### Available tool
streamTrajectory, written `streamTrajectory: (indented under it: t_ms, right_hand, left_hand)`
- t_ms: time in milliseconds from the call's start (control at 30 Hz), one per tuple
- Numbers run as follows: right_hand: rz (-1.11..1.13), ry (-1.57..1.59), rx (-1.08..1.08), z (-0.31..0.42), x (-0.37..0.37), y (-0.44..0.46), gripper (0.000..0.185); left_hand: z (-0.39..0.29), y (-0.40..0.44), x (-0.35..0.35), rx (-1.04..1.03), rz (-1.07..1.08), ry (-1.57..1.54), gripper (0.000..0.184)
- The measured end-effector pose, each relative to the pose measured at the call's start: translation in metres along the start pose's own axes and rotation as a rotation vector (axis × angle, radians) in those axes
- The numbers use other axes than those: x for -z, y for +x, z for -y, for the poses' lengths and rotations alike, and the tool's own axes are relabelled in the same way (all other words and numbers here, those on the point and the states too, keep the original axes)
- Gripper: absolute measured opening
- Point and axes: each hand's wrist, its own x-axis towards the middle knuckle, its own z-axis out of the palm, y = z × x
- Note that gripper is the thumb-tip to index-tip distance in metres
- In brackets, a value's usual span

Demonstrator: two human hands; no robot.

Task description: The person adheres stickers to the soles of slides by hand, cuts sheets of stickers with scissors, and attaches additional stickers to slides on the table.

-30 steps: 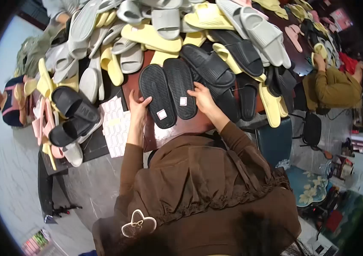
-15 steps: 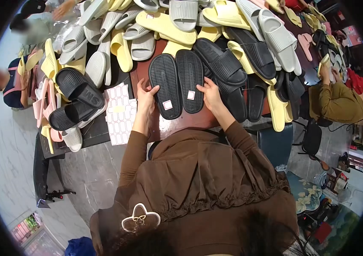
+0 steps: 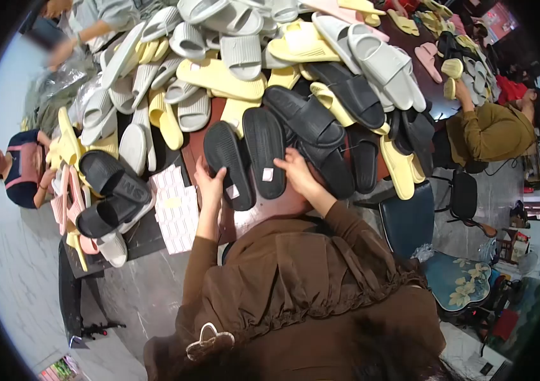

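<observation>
Two black slide sandals lie sole-up before me, toes pointing away. The left black slide [image 3: 224, 155] is turned at an angle and has a small white label near its heel. My left hand [image 3: 210, 190] has its thumb on that slide's outer edge; its index finger stands apart, and the remaining fingers are partly hidden. On the right black slide [image 3: 264, 143] a white label [image 3: 268, 174] shows on the sole. My right hand [image 3: 300, 173] grips this slide's right edge with thumb and fingertips. A sheet of labels [image 3: 176, 219] lies left of my left hand.
Grey, yellow and black slides [image 3: 311, 117] are heaped behind my hands on the table [image 3: 251, 213]. More slides [image 3: 114, 184] stand at the left corner. Co-workers sit left and right [image 3: 495, 136]; another person's arm reaches in at upper left. A blue chair [image 3: 408, 219] stands at right.
The two slides have come apart in angle, the left one tilting and shifting lower. Both hands sit lower in view. The camera view has shifted, and the right co-worker has changed posture.
</observation>
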Motion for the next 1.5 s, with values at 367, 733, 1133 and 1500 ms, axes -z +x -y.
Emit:
streamTrajectory:
  t_ms: [367, 733, 1133, 1500]
  right_hand:
    - [0.181, 0.046, -0.08, 0.03, -0.021, -0.025, 0.065]
    - [0.519, 0.081, -0.077, 0.035, -0.043, -0.028, 0.05]
    - [0.301, -0.275, 0.003, 0.0, -0.037, -0.007, 0.066]
    - [0.264, -0.352, 0.109, -0.022, -0.025, -0.009, 0.067]
  left_hand:
    - [-0.058, -0.058, -0.031, 0.014, 0.07, 0.585, 0.084]
    - [-0.04, -0.05, -0.025, 0.136, 0.187, -0.002, 0.071]
    - [-0.06, -0.06, -0.031, 0.11, 0.205, 0.328, 0.071]
    - [-0.047, -0.058, -0.034, -0.109, 0.04, 0.438, 0.076]
